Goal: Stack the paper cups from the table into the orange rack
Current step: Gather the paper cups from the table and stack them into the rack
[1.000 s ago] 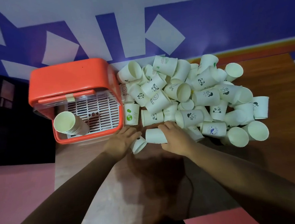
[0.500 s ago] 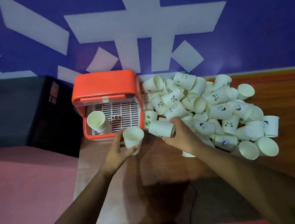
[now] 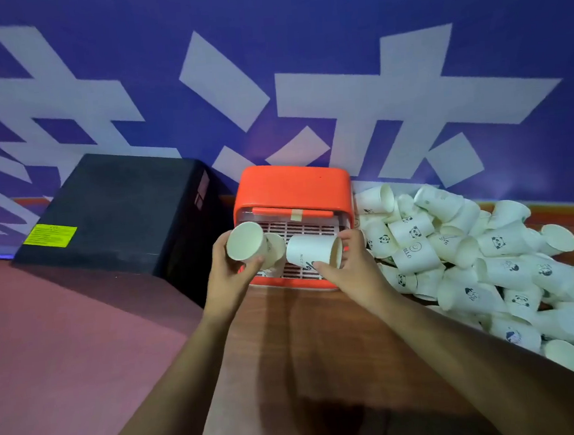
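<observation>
Fingers gripping two paper cups, orange rack behind (stack inside)

Just right of the orange rack, a piled paper cup reads "ELLO"; the sideways cup before the rack reads "NICE".

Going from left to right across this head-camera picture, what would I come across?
Black box → left hand → left cup → right cup → right hand → heap of paper cups.
</observation>
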